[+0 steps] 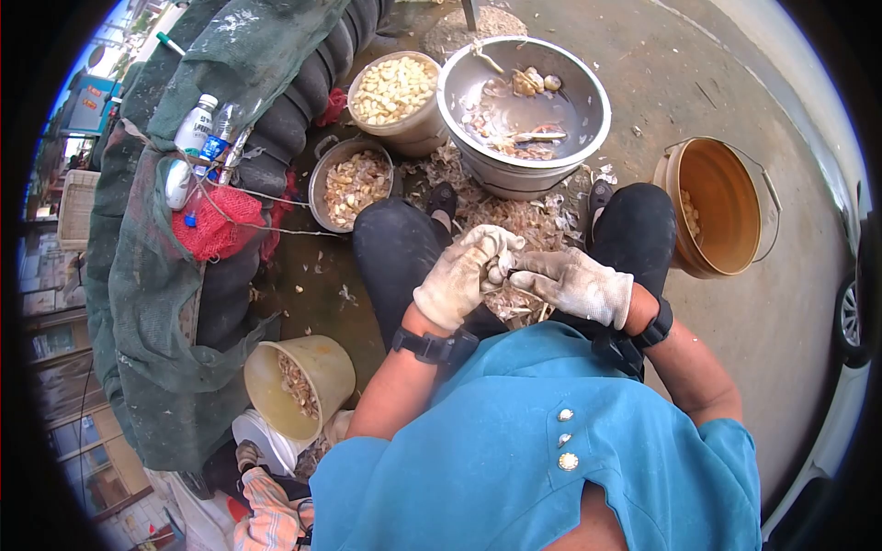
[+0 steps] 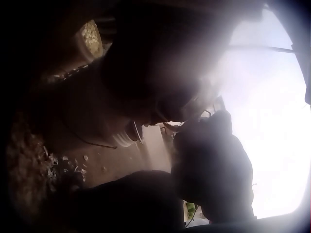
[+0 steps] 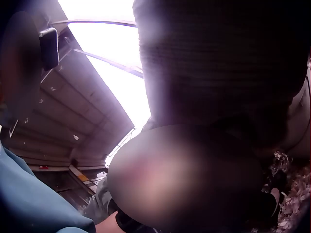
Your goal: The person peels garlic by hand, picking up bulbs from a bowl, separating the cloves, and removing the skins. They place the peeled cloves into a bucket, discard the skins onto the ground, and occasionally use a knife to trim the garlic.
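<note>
The shirt [image 1: 524,413] is plain teal blue. Off-white gloves [image 1: 574,283] show grey smudges, and the net bag [image 1: 219,223] is red.

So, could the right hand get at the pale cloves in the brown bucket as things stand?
Probably yes: nothing covers the pale cloves in the brown bucket. The right hand would have to pass the right knee, though, and first leave the garlic at its fingers.

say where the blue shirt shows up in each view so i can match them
Head: the blue shirt fills the bottom centre, below the two hands.
Left wrist: not visible.
Right wrist: lower left corner.
Shared landmark: papery peelings on the ground, central in head, far left in left wrist, lower right in right wrist.
</note>
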Demonstrator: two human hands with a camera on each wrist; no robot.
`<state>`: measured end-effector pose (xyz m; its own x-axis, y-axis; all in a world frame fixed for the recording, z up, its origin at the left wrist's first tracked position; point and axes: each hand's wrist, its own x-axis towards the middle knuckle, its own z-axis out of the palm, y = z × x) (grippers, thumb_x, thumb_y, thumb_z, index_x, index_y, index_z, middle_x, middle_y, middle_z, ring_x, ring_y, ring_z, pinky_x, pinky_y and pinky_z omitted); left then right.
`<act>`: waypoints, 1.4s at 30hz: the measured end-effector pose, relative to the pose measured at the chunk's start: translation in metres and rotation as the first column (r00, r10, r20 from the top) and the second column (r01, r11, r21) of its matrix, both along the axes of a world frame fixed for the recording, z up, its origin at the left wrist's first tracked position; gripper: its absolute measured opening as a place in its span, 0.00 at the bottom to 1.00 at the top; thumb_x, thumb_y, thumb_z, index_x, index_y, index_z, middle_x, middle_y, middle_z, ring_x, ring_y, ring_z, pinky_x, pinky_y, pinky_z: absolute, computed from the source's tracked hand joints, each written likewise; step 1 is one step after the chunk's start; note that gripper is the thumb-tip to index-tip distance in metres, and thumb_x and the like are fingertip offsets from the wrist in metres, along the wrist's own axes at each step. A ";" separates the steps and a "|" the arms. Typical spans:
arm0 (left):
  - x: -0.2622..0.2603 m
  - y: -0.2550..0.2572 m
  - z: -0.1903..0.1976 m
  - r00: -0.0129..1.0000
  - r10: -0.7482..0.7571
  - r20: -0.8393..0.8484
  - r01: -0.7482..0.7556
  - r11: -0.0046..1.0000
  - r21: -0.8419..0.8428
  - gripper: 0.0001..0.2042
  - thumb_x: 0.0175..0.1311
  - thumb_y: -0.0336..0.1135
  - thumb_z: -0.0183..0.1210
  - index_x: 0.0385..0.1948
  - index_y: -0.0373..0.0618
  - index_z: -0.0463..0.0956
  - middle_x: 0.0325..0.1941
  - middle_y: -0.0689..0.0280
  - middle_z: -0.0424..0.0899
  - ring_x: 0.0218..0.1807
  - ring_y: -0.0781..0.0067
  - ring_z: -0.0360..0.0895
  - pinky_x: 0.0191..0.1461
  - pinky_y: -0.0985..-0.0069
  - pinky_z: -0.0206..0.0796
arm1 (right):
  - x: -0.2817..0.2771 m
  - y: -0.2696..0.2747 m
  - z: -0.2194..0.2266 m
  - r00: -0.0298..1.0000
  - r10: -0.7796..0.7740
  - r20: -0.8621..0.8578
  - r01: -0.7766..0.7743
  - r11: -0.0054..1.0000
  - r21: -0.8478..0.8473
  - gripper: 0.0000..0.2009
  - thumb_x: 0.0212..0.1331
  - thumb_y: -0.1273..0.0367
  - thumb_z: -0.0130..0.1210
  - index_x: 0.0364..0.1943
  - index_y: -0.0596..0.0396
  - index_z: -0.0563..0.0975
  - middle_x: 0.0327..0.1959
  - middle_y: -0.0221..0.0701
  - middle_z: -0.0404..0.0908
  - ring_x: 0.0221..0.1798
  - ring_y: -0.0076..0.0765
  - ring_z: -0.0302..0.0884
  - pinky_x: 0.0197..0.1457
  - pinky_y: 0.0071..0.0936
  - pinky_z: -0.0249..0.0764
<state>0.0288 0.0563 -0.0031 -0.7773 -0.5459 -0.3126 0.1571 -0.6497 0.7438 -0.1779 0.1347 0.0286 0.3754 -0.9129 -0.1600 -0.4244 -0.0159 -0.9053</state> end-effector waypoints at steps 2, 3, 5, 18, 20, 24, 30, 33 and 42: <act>-0.003 -0.002 0.007 0.998 0.057 -0.026 -0.054 0.992 0.114 0.15 0.74 0.42 0.51 0.49 0.38 0.72 0.32 0.72 0.75 0.32 0.86 0.67 0.34 0.88 0.60 | -0.003 0.001 0.000 0.998 -0.015 -0.069 0.023 0.993 0.116 0.18 0.72 0.61 0.46 0.58 0.56 0.73 0.49 0.46 0.80 0.53 0.51 0.78 0.57 0.36 0.73; -0.003 -0.001 0.004 0.998 0.059 -0.025 -0.055 0.992 0.113 0.15 0.74 0.42 0.51 0.49 0.38 0.72 0.32 0.72 0.75 0.32 0.86 0.67 0.34 0.88 0.60 | -0.005 0.000 0.000 0.998 -0.014 -0.068 0.022 0.993 0.116 0.18 0.72 0.61 0.46 0.58 0.56 0.73 0.49 0.46 0.80 0.53 0.51 0.78 0.57 0.36 0.73; -0.005 0.002 -0.005 0.997 0.080 -0.013 -0.078 0.989 0.123 0.15 0.72 0.41 0.55 0.49 0.39 0.72 0.34 0.71 0.76 0.32 0.86 0.65 0.35 0.89 0.59 | -0.009 -0.001 0.000 0.997 -0.069 -0.026 0.072 0.989 0.133 0.18 0.72 0.60 0.46 0.58 0.57 0.74 0.49 0.46 0.81 0.53 0.49 0.79 0.57 0.35 0.73; -0.012 0.007 0.019 0.958 -0.104 0.266 0.188 0.932 -0.311 0.16 0.71 0.40 0.53 0.49 0.35 0.74 0.35 0.71 0.73 0.27 0.85 0.63 0.27 0.83 0.56 | 0.008 -0.016 -0.012 0.879 -0.474 0.049 0.455 0.866 0.208 0.25 0.60 0.51 0.62 0.45 0.63 0.76 0.43 0.44 0.81 0.47 0.35 0.79 0.52 0.32 0.74; -0.010 0.007 0.012 0.948 -0.066 0.310 0.236 0.800 -0.552 0.14 0.72 0.40 0.52 0.47 0.38 0.75 0.36 0.69 0.74 0.27 0.81 0.67 0.28 0.80 0.60 | 0.008 -0.016 -0.018 0.882 -0.472 0.002 0.464 0.868 0.176 0.22 0.62 0.54 0.61 0.45 0.61 0.76 0.41 0.39 0.82 0.46 0.32 0.80 0.49 0.29 0.75; -0.017 0.001 -0.015 0.982 0.167 0.090 0.086 0.026 -0.996 0.07 0.69 0.34 0.53 0.39 0.43 0.77 0.41 0.64 0.77 0.31 0.69 0.76 0.31 0.72 0.69 | 0.018 -0.014 -0.006 0.551 -0.684 0.477 0.363 0.712 0.602 0.15 0.67 0.57 0.57 0.43 0.54 0.77 0.33 0.29 0.80 0.32 0.21 0.77 0.32 0.19 0.73; -0.012 0.012 -0.017 0.910 0.252 0.330 0.267 0.253 -0.930 0.04 0.65 0.26 0.53 0.38 0.43 0.76 0.41 0.61 0.78 0.39 0.66 0.78 0.39 0.72 0.71 | 0.001 -0.004 -0.013 0.526 -0.717 0.457 0.191 0.623 0.759 0.07 0.70 0.62 0.51 0.42 0.48 0.73 0.29 0.21 0.72 0.21 0.13 0.61 0.19 0.12 0.54; -0.011 0.005 -0.015 0.963 0.161 0.216 0.168 0.271 -0.948 0.05 0.66 0.29 0.53 0.40 0.42 0.76 0.41 0.64 0.78 0.36 0.72 0.78 0.38 0.75 0.70 | -0.004 -0.002 -0.013 0.486 -0.710 0.510 0.093 0.622 0.777 0.06 0.70 0.64 0.50 0.43 0.49 0.73 0.29 0.21 0.71 0.21 0.13 0.57 0.20 0.12 0.53; -0.011 0.003 0.001 0.980 0.084 0.178 -0.015 0.934 -0.356 0.16 0.74 0.48 0.50 0.41 0.43 0.74 0.28 0.74 0.74 0.27 0.88 0.68 0.31 0.87 0.61 | 0.003 -0.001 -0.010 0.629 -0.626 0.460 0.114 0.660 0.742 0.12 0.71 0.59 0.52 0.36 0.52 0.76 0.24 0.19 0.71 0.19 0.11 0.58 0.18 0.13 0.50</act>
<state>0.0174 0.0598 -0.0025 -0.6924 -0.6837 -0.2306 0.0180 -0.3359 0.9417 -0.1745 0.1338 0.0184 0.2551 -0.7715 -0.5829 0.4272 0.6307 -0.6478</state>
